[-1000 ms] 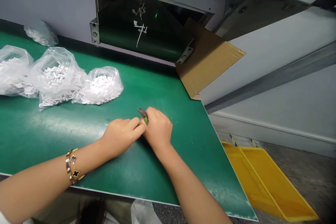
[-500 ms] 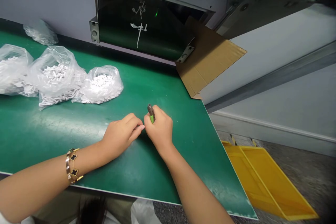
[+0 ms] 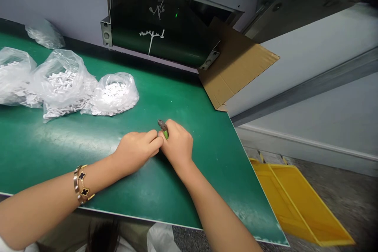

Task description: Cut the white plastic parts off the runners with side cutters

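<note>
My right hand point(image 3: 176, 145) holds small side cutters point(image 3: 163, 128) with a green grip, their metal jaws pointing up and left. My left hand point(image 3: 135, 150) rests just beside them on the green bench mat point(image 3: 59, 153), its fingertips closed against the jaws. Anything small pinched there is hidden by my fingers. A gold bracelet with black clover charms point(image 3: 81, 183) circles my left wrist. Behind my hands lie clear plastic bags, one of white discs point(image 3: 113, 95) and one of white pegs point(image 3: 63, 84).
A further bag point(image 3: 14, 76) sits at the far left, and another point(image 3: 44, 34) against the back wall. White plastic runners point(image 3: 152, 39) lie on a dark green belt point(image 3: 177, 43) in a wall opening. Cardboard point(image 3: 233, 67) sticks out beside it. Yellow bins point(image 3: 295, 204) stand on the floor, right of the bench.
The cutters have tipped from upright to leaning left, and my left fingertips have closed in on their jaws. A white runner on the belt has shifted and turned.
</note>
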